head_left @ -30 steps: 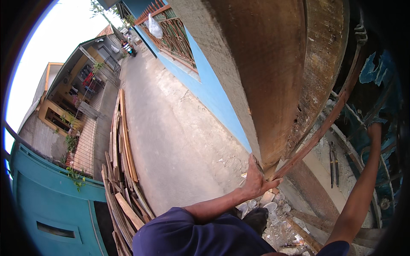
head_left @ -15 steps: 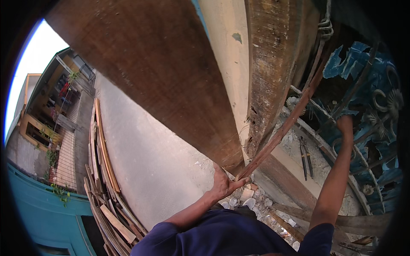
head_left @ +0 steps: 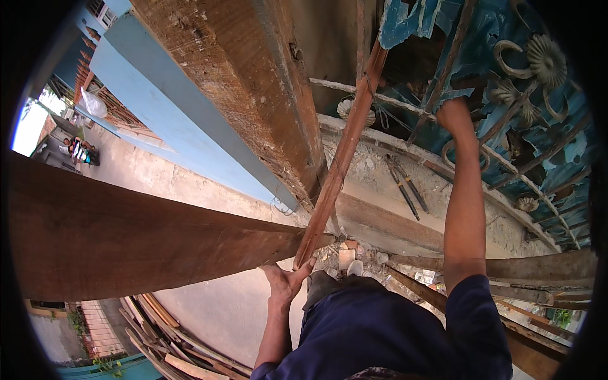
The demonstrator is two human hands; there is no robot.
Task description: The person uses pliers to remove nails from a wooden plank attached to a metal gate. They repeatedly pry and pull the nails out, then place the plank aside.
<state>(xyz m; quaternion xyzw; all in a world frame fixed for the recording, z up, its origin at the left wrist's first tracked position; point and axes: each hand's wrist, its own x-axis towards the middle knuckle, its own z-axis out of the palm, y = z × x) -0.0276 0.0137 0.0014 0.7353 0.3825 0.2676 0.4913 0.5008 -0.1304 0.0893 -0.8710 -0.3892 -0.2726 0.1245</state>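
Fingers of the left hand [head_left: 283, 283] wrap the low end of a reddish batten [head_left: 339, 158] slanting up-right beside the thick beam [head_left: 253, 82], while the right hand [head_left: 453, 114] clutches the blue iron grille [head_left: 525, 82].

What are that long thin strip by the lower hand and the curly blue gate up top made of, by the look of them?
The slanted strip that the left hand touches looks like rough, unpainted wood: reddish brown, with grain and worn edges. The gate gripped by the right hand seems to be wrought metal, judging by its thin bars, scrolls and rosettes. Its blue sheet backing looks painted and is peeling, probably metal too.
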